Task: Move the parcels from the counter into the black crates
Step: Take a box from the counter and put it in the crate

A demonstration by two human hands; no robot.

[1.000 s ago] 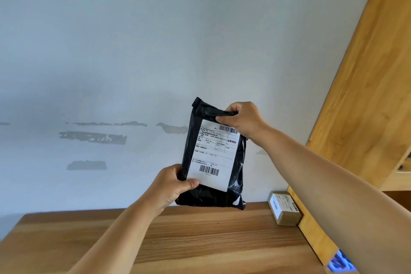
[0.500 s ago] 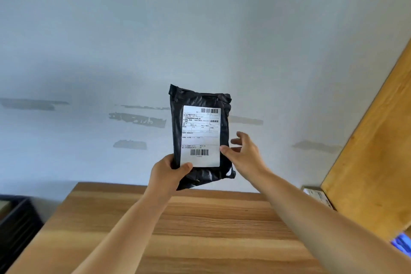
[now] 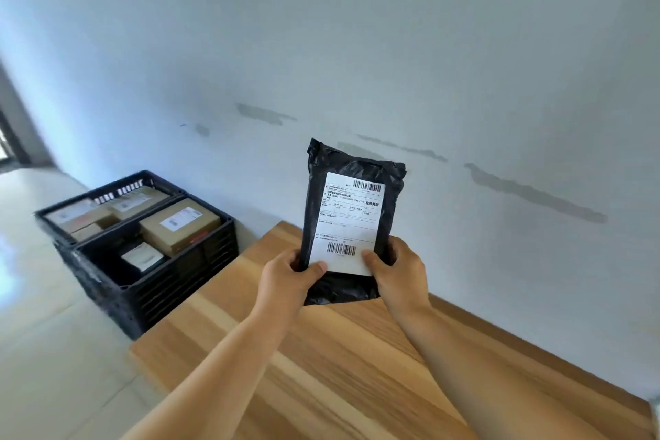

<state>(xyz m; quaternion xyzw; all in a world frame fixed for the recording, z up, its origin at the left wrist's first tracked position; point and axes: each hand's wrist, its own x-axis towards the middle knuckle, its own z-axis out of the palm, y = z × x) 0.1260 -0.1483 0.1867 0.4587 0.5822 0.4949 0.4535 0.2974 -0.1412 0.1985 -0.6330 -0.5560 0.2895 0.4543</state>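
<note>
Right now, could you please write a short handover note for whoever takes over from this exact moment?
Left hand: grips the lower left edge of the black poly mailer, thumb on its white shipping label.
Right hand: grips the lower right edge of the same mailer.
The mailer is held upright above the wooden counter, label facing the camera.
Two black crates sit on the floor left of the counter.
Done: both crates already hold cardboard boxes and smaller parcels.
Left: carry this mailer left and set it in a crate. No other parcel shows on the visible counter.
</note>
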